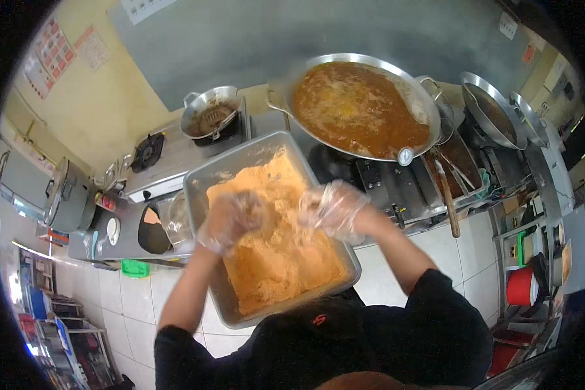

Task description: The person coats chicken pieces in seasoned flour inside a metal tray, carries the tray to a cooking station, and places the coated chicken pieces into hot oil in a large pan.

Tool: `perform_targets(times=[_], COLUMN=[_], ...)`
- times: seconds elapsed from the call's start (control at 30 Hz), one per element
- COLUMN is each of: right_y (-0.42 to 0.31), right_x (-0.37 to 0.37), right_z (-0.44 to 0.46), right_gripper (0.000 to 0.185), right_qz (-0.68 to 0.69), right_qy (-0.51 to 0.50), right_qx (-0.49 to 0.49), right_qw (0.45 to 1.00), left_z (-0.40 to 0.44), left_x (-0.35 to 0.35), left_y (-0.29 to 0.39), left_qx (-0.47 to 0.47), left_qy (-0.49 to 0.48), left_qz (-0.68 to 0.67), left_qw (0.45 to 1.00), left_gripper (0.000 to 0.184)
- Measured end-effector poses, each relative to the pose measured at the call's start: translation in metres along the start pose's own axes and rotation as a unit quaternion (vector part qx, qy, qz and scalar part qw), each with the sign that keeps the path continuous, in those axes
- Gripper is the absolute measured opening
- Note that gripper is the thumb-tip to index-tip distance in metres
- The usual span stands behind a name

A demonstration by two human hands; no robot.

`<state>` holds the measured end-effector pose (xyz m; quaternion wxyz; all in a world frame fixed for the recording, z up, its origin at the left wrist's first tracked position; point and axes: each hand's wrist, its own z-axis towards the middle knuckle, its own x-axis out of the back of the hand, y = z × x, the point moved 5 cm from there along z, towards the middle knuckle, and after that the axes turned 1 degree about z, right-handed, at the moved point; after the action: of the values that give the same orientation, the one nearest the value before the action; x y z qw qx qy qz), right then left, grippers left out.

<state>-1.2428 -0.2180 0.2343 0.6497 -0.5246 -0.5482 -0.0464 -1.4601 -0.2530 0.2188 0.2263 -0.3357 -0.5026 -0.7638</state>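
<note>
Brightly lit, slightly hazy fisheye view ringed in black; the tiled floor [136,299] curves, white glare marks the far left, and the left hand [235,220] is blurred.

I'm in a kitchen, shown by 1 wide pan [426,103] of brown liquid [351,110], its dial thermometer [405,156], a stove [167,164] and a big pot [79,205].
</note>
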Motion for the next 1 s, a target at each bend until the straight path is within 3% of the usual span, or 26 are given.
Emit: perform_targets(times=[0.03,0.1,0.13,0.17,0.2,0.23,0.27,0.3,0.33,0.37,0.47,0.6,0.73,0.8,0.9,0.97,1.0], right_y=[0.000,-0.034,-0.033,-0.030,-0.035,-0.043,-0.051,-0.041,-0.031,-0.029,-0.013,0.072,0.197,0.181,0.211,0.241,0.252], right_x=[0.024,0.091,0.116,0.141,0.167,0.192,0.216,0.232,0.248,0.258,0.283,0.287,0.274,0.257,0.240,0.236,0.233], right_z=[0.003,-0.004,0.000,0.002,0.000,-0.007,-0.015,-0.014,-0.013,-0.015,-0.013,0.019,0.061,0.041,0.053,0.077,0.081], right_gripper=[0.037,0.030,0.051,0.053,0.056,0.054,0.053,0.050,0.047,0.047,0.041,0.042,0.045,0.046,0.039,0.030,0.027], right_qz=[0.040,-0.027,-0.095,-0.045,-0.133,-0.134,-0.131,-0.127,-0.123,-0.124,-0.156,-0.209,-0.252,-0.286,-0.271,-0.435,-0.484], right_qy=[0.033,0.032,0.075,0.111,0.161,0.189,0.215,0.288,0.358,0.361,0.324,0.248,0.174,0.172,0.222,0.126,0.106], right_qx=[0.011,-0.076,-0.038,-0.012,-0.008,-0.063,-0.118,-0.076,-0.035,-0.041,-0.080,-0.124,-0.131,-0.188,-0.127,-0.125,-0.123], right_qw=[0.999,0.996,0.992,0.993,0.978,0.971,0.961,0.946,0.925,0.923,0.930,0.938,0.943,0.924,0.928,0.883,0.860], left_z=[0.024,0.076,0.100,0.124,0.150,0.175,0.204,0.225,0.238,0.247,0.292,0.347,0.373,0.381,0.391,0.389,0.382], left_x=[0.022,0.057,0.073,0.084,0.090,0.093,0.095,0.094,0.090,0.086,0.053,-0.026,-0.098,-0.130,-0.164,-0.171,-0.161], left_y=[0.027,0.065,0.087,0.100,0.107,0.116,0.120,0.128,0.136,0.151,0.152,0.122,0.111,0.098,0.075,0.067,0.076], left_qx=[-0.111,-0.149,-0.133,-0.116,-0.175,-0.126,-0.129,-0.130,-0.137,-0.140,-0.132,-0.119,-0.082,-0.012,-0.029,-0.009,-0.054], left_qy=[0.032,0.013,0.018,0.023,0.070,0.057,0.044,0.032,0.030,0.037,0.028,-0.004,-0.100,-0.167,-0.133,-0.118,-0.089], left_qz=[0.108,0.134,0.147,0.160,0.214,0.144,0.229,0.312,0.310,0.253,0.182,0.105,0.172,0.199,0.165,0.143,0.141], left_qw=[0.987,0.980,0.980,0.980,0.959,0.980,0.964,0.941,0.940,0.957,0.974,0.987,0.977,0.966,0.977,0.983,0.984], left_gripper=[0.026,0.022,0.020,0.019,0.023,0.026,0.027,0.030,0.030,0.032,0.033,0.031,0.028,0.030,0.027,0.025,0.023])
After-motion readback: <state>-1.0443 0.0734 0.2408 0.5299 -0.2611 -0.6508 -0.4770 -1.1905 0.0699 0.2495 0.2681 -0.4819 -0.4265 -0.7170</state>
